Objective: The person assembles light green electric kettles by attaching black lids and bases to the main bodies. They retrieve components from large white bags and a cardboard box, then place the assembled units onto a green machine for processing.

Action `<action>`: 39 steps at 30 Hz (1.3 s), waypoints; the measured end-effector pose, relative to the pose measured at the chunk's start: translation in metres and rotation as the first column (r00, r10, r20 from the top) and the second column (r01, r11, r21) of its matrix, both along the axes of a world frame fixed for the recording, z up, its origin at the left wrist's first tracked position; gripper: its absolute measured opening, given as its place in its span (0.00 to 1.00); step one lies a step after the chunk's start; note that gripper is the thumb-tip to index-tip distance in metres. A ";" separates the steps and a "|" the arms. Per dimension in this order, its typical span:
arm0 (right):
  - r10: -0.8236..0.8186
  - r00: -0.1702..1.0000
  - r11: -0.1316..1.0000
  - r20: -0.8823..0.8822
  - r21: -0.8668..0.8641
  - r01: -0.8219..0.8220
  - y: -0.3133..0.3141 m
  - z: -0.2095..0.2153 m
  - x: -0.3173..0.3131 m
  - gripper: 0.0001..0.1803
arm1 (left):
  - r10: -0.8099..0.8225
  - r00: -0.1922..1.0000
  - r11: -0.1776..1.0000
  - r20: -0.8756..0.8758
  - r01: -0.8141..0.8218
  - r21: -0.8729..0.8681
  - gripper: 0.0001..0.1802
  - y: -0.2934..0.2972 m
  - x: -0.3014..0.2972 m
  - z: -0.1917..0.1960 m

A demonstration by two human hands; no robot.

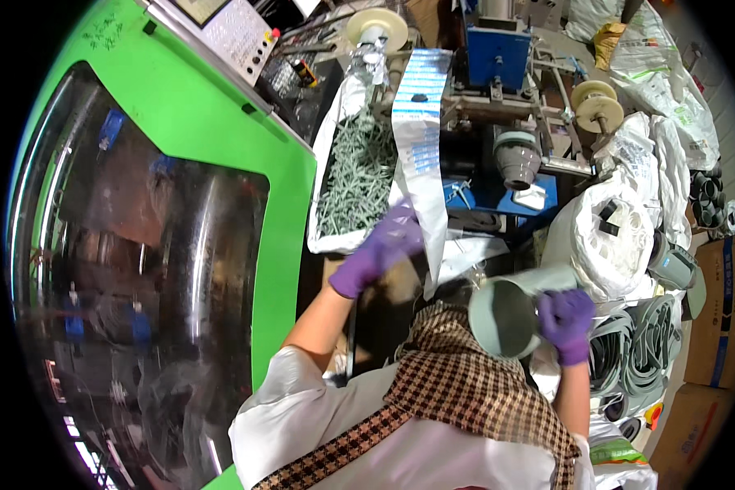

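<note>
My right hand (565, 320), in a purple glove, is closed on the rim of a wide grey plastic pipe fitting (483, 314). The fitting's round mouth tilts toward me, and its far part is smeared by motion. My left hand (394, 235), also gloved in purple, is beside the lower part of a hanging white plastic strip (423, 175) with blue print. Blur on its fingers hides whether they grip the strip. Just behind the left hand is a white-lined bin (317, 220) full of thin grey-green plastic scraps (355, 175).
A green machine (290, 237) with a large dark window stands at my left. Behind the strip is a workbench with a blue metal box (498, 59) and a grey fitting (516, 159). White sacks (576, 245), coiled grey strips (649, 347) and cardboard boxes (717, 314) crowd the right.
</note>
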State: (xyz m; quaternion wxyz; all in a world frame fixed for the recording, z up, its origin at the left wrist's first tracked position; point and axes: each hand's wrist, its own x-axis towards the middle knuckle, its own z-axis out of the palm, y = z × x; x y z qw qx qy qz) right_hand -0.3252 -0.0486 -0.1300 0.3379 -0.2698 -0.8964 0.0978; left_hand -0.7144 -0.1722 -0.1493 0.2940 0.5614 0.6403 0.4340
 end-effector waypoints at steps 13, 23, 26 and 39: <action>0.187 0.850 0.829 -0.492 -0.386 -0.406 0.072 0.035 -0.232 0.44 | 0.407 0.783 0.867 0.470 -0.168 -0.470 0.27 -0.147 -0.026 -0.022; 0.031 0.723 0.646 -0.690 -0.538 -0.542 0.143 -0.071 -0.365 0.52 | 0.587 0.782 0.805 0.207 -0.592 -0.047 0.31 -0.251 -0.080 -0.082; -0.007 0.757 0.743 -0.654 -0.510 -0.433 0.138 -0.073 -0.362 0.36 | 0.641 0.767 0.765 -0.031 -0.642 -0.057 0.33 -0.229 -0.086 -0.054; -0.124 0.841 0.956 -0.527 -0.291 -0.041 0.090 -0.023 -0.344 0.10 | 0.321 0.942 0.947 -0.095 -0.319 0.030 0.41 -0.135 -0.133 -0.005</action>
